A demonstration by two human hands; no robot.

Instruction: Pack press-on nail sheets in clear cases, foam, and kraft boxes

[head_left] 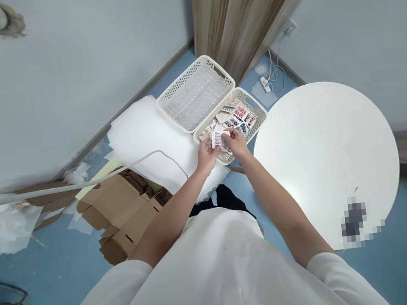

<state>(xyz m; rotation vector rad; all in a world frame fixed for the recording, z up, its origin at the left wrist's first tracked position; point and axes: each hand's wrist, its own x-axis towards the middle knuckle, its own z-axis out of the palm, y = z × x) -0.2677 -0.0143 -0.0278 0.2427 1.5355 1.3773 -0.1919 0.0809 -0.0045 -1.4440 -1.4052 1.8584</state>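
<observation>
Bright, even light, warped edges

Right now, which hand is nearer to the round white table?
The right hand, just left of the round white table in view; the left hand is farther left.

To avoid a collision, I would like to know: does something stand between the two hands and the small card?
Nothing visible: the left hand and right hand both hold the small card, over the nearer basket.

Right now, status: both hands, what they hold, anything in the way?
Left hand and right hand both on a small card. Card held over the card-filled basket. Pale cord left of the hands, not across them.
</observation>
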